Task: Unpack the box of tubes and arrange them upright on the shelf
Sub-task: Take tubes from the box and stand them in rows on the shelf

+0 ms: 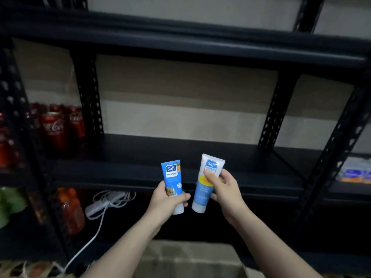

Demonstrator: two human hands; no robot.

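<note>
— Head view, grips first: what's held?
— Left hand (167,199) closed round a blue tube (172,178), cap end down, fingers wrapped over its lower half. Right hand (223,189) pinches a white-and-blue tube (206,183), thumb on the front, tilted slightly right, cap down.
— Where against the shelf?
— Both tubes just in front of the black shelf (140,171) edge, apart from each other, not set down. Cardboard box (190,257) below the forearms. Red cans (54,129) on the shelf at far left; white cable (104,203) underneath
</note>
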